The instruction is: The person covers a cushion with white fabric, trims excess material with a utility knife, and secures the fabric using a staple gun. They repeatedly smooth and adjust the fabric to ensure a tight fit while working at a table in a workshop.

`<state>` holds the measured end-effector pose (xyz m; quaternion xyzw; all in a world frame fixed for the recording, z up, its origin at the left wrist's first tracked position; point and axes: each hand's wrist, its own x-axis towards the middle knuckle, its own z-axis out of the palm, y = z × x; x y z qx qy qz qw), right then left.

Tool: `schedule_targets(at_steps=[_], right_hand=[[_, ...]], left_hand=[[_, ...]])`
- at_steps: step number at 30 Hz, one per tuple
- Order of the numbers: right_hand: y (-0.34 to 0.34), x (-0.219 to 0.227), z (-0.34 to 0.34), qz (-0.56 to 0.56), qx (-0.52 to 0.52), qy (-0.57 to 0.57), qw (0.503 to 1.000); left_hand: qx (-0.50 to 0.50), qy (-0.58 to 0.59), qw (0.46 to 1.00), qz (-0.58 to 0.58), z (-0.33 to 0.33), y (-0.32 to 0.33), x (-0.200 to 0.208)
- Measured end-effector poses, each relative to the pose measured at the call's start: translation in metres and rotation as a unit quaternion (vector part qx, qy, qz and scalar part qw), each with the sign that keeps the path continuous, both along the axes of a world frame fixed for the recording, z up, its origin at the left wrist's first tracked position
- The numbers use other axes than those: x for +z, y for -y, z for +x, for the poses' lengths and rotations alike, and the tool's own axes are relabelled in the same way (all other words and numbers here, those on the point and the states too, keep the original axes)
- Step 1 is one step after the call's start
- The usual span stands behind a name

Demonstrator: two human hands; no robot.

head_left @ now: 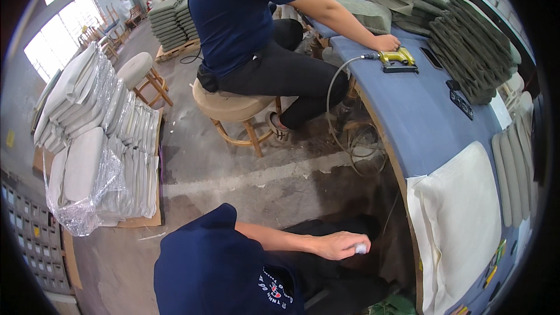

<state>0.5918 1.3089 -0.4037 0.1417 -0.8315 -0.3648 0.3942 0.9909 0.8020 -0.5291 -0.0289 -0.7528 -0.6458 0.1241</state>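
Note:
My left hand (342,245) is closed, reaching right from a navy sleeve above my dark-trousered lap. A small white object (360,248) pokes out at its fingers; it is too small to name. To the right of this hand, a cream fabric-covered cushion (458,216) lies at the edge of the blue-topped workbench (388,96). The hand is apart from both. My right hand does not show.
A co-worker on a padded stool (230,104) rests a hand by a yellow-green staple gun (398,60) with an air hose (329,90). Dark cushions (469,44) are stacked along the bench. Plastic-wrapped pale cushions (87,163) stand at the left. Hand tools (494,263) lie beside the cream cushion.

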Motion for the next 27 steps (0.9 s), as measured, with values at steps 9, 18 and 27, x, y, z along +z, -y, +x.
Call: schedule_targets(at_steps=[9, 18, 27], right_hand=[[0.038, 0.004, 0.097, -0.461, 0.094, 0.152, 0.869], [0.218, -0.015, 0.293, -0.757, 0.191, 0.477, 0.405], [0.287, -0.033, 0.327, -0.782, 0.176, 0.543, 0.249]], left_hand=[[-0.048, 0.008, 0.998, 0.036, -0.003, -0.001, 0.012], [-0.117, -0.063, 0.984, 0.121, -0.041, -0.038, 0.072], [-0.080, -0.038, 0.989, 0.122, -0.045, -0.039, 0.077]])
